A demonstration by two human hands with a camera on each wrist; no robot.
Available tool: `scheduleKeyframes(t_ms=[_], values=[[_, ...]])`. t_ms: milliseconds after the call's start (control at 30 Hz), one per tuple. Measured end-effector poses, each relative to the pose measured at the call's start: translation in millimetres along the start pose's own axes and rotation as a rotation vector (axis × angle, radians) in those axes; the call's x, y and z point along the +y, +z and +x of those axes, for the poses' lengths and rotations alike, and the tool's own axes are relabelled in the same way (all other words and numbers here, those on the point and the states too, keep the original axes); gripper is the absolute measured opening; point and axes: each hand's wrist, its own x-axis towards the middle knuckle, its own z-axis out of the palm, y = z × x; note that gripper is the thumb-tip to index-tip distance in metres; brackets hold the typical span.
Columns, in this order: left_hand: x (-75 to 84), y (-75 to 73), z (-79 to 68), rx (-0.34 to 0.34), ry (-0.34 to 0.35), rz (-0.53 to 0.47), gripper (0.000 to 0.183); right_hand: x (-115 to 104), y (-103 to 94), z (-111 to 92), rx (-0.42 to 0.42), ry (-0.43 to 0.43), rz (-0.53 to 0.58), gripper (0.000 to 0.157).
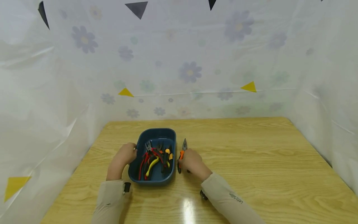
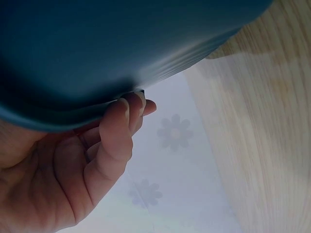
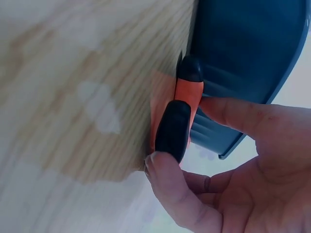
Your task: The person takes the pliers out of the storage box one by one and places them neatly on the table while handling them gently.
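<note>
A dark blue plastic bin (image 1: 156,133) stands on the table, with several pliers lying jumbled inside. Among them are red-handled pliers (image 1: 141,166), a yellow handle (image 1: 152,166) and black-and-orange handles (image 1: 167,151). At the bin's left side my left hand (image 1: 123,157) pinches the rim, its fingertips (image 2: 116,116) on the edge in the left wrist view. Just right of the bin, my right hand (image 1: 193,161) holds needle-nose pliers (image 1: 185,145) with orange-and-black handles, nose toward the far edge. The right wrist view shows thumb and fingers on either side of the handles (image 3: 188,92), close over the tabletop.
The wood-grain table (image 1: 251,155) stretches away to the right of the bin. Pale flowered sheeting (image 1: 190,56) hangs behind the table and along both sides, with yellow triangles (image 1: 250,86) and dark ones on it.
</note>
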Motion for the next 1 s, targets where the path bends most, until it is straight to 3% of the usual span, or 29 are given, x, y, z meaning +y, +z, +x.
scheduleKeyframes(t_ms=[200,433,767,1000], values=[[-0.6,0.3,1.1,0.003,0.0,0.0,0.032,2,-1.3,-1,0.014,0.006,-0.036,0.036],[-1.7,0.3,0.5,0.003,0.005,-0.006,0.032,2,-4.4,-3,0.07,-0.033,0.004,0.03],[-2.1,-0.2,-1.3,0.002,-0.006,-0.011,0.033,-10,-17.4,-16,0.299,-0.264,0.112,0.04],[-2.4,1.1,-3.1,0.005,0.001,-0.015,0.032,-23,-19.4,-26,0.351,-0.347,0.2,0.025]])
